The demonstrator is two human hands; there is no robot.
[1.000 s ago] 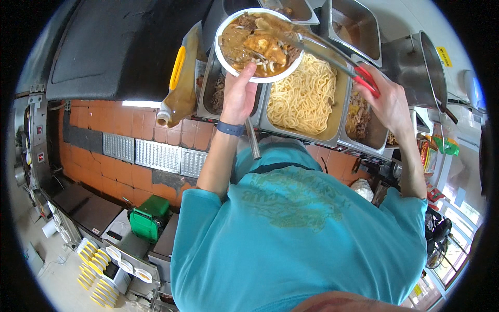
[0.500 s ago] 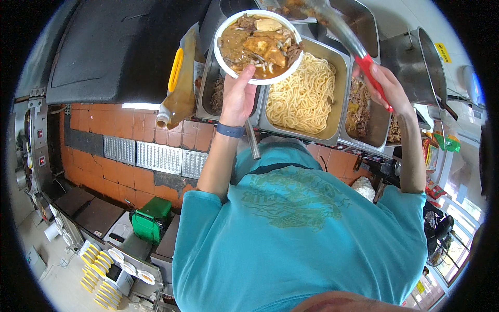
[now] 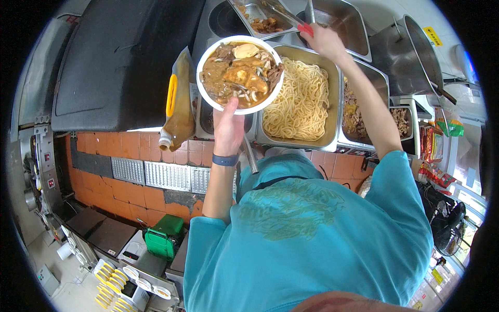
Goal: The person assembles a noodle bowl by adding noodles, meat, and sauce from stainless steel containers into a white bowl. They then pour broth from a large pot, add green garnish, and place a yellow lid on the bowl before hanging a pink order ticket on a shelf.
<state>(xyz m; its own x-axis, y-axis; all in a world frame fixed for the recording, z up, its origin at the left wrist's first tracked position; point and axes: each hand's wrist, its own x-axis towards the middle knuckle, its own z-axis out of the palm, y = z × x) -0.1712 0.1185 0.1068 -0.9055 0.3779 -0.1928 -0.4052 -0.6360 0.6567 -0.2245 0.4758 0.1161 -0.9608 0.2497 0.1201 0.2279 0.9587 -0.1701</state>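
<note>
My left hand (image 3: 228, 130) holds up a white round bowl (image 3: 255, 109), thumb over its near rim. Brown broth, pale noodles, meat pieces and browned slices fill it. Stretched forward over the pans, my right hand (image 3: 326, 42) grips red-handled metal tongs (image 3: 287, 13). Their tips point into a shallow steel tray (image 3: 279, 35) holding a few brown pieces; whether they touch any I cannot make out. Below my right arm, a deep pan (image 3: 333, 99) is heaped with yellow noodles (image 3: 296, 104). The bowl overlaps this pan's left edge and hides much of another pan.
Chopped meat (image 3: 355, 112) fills a pan on the right, with a large steel pot (image 3: 408, 62) behind it. A pouch with a yellow handle (image 3: 171, 95) hangs left of the bowl. A metal handle (image 3: 250, 156) juts over the counter's near edge. A black cover (image 3: 125, 67) stands left.
My right hand has swung the tongs forward and left, from above the meat pan to the far tray. The bowl in my left hand sits slightly lower and further left in view.
</note>
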